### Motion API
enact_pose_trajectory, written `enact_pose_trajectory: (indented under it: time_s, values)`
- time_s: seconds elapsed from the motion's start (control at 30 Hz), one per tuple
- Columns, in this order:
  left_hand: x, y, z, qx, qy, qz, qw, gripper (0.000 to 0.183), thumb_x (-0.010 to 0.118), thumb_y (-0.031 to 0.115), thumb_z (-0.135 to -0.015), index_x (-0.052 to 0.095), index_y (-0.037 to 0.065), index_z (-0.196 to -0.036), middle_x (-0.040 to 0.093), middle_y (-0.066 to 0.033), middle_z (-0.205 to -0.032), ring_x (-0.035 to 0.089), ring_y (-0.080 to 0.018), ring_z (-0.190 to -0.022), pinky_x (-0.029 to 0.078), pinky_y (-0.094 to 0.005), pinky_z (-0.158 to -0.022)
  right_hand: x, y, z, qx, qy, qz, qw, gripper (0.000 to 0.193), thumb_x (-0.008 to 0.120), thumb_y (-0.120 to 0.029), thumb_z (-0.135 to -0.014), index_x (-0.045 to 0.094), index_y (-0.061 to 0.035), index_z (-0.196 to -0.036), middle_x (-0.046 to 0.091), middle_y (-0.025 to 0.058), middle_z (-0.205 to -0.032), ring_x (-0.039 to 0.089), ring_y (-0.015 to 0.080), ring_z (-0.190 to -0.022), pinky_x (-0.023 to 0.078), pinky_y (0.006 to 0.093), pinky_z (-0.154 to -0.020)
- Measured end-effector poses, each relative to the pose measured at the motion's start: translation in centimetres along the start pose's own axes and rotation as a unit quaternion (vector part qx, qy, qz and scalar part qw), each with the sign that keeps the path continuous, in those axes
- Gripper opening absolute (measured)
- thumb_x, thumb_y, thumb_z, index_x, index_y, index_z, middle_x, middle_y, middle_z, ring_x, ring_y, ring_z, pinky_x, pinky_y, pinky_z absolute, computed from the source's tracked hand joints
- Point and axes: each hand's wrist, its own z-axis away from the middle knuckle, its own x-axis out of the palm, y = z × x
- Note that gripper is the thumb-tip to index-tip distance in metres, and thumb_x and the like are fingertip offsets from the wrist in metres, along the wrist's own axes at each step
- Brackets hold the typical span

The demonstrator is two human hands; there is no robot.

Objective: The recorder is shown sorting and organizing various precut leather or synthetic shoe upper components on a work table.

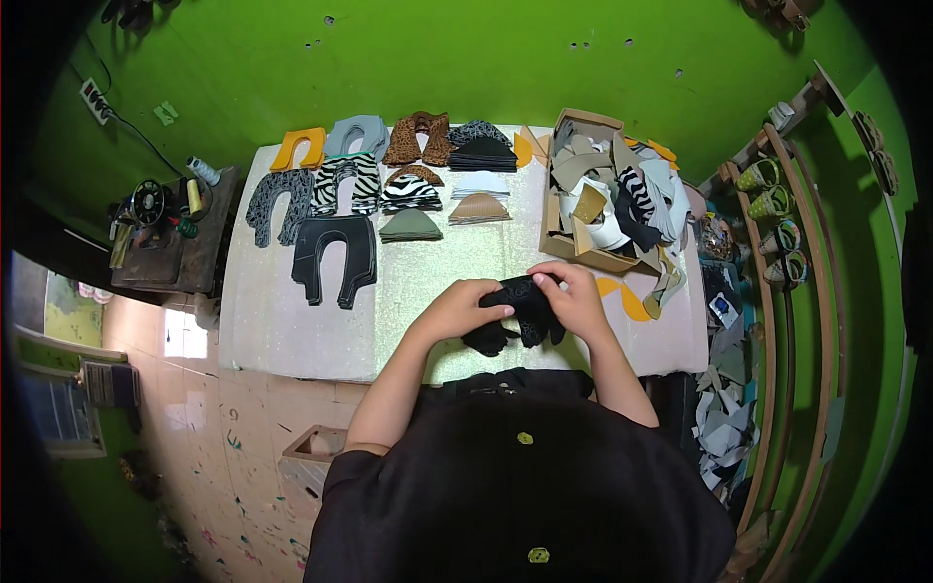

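Observation:
Both my hands are at the near edge of the table, closed on a black piece of patterned, lace-like material (530,309), whose lower parts hang down in two or more lobes. My left hand (466,307) pinches its left side, thumb on top. With thumb and fingers, my right hand (571,291) grips the upper right. Ahead and left lie stacked U-shaped cut pieces: black (309,255), zebra-striped (330,185), grey spotted (267,202), yellow (298,148) and leopard (418,136). Half-round stacks, including green (411,225) and tan (481,208), sit beside them.
An open cardboard box (607,260) of offcuts stands on the table's (292,340) right, with yellow scraps (634,303) near it. Left is a sewing machine (151,204) with thread spools. A wooden rack (802,330) holds sandals at right; scraps (727,428) pile below.

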Motion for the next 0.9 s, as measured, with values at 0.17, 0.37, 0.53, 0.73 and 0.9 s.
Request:
enact_pose_trajectory:
  time_s: [0.17, 0.37, 0.53, 0.73, 0.9]
  values:
    - [-1.0, -2.8, 1.1, -0.048, 0.053, 0.097, 0.993, 0.022, 0.067, 0.023, -0.083, 0.06, 0.002, -0.079, 0.05, 0.0041, -0.061, 0.041, -0.0041, -0.056, 0.034, -0.0214, -0.051, -0.1, 2.2, -0.3, 0.066, 0.064, -0.074, 0.993, 0.015, 0.062, -0.015, -0.083, 0.066, -0.001, -0.089, 0.062, 0.0087, -0.068, 0.054, 0.014, -0.059, 0.043, 0.0268, -0.058]
    - [0.5, -5.7, 1.3, -0.137, 0.078, 0.09, 0.983, 0.027, 0.067, 0.021, -0.084, 0.052, 0.004, -0.069, 0.05, 0.0029, -0.057, 0.047, -0.0064, -0.049, 0.037, -0.022, -0.046, 3.0, 6.1, 0.2, 0.101, 0.024, 0.019, 0.994, 0.015, 0.066, -0.02, -0.082, 0.065, -0.0058, -0.086, 0.048, 0.0054, -0.054, 0.044, 0.0141, -0.049, 0.036, 0.031, -0.049]
    - [1.8, -7.7, 1.3, -0.255, 0.09, 0.071, 0.96, 0.025, 0.069, 0.024, -0.082, 0.056, 0.003, -0.082, 0.058, -0.0047, -0.065, 0.06, -0.0153, -0.058, 0.046, -0.0283, -0.053, 4.5, 8.5, -0.1, 0.14, -0.031, 0.01, 0.99, 0.019, 0.066, -0.021, -0.081, 0.064, -0.0084, -0.094, 0.053, 0.0058, -0.063, 0.052, 0.0163, -0.058, 0.04, 0.0328, -0.059]
    - [3.2, -7.4, 0.2, -0.042, 0.224, -0.319, 0.92, 0.059, 0.072, 0.039, -0.069, 0.053, 0.007, -0.115, 0.055, -0.0134, -0.114, 0.049, -0.0295, -0.11, 0.035, -0.0431, -0.089, 4.7, 6.1, -0.7, 0.002, -0.112, 0.234, 0.966, 0.075, 0.075, -0.033, -0.065, 0.043, -0.0166, -0.131, 0.04, 0.0121, -0.134, 0.033, 0.0282, -0.129, 0.015, 0.0597, -0.104]
    - [5.4, -7.7, -2.3, 0.034, 0.147, -0.346, 0.926, 0.058, 0.072, 0.032, -0.068, 0.053, 0.007, -0.117, 0.057, -0.0136, -0.107, 0.053, -0.03, -0.102, 0.039, -0.043, -0.087, 6.5, 8.2, -0.3, -0.032, -0.155, 0.305, 0.939, 0.064, 0.072, -0.025, -0.068, 0.047, -0.016, -0.126, 0.049, 0.0087, -0.126, 0.043, 0.0252, -0.121, 0.016, 0.0614, -0.102]
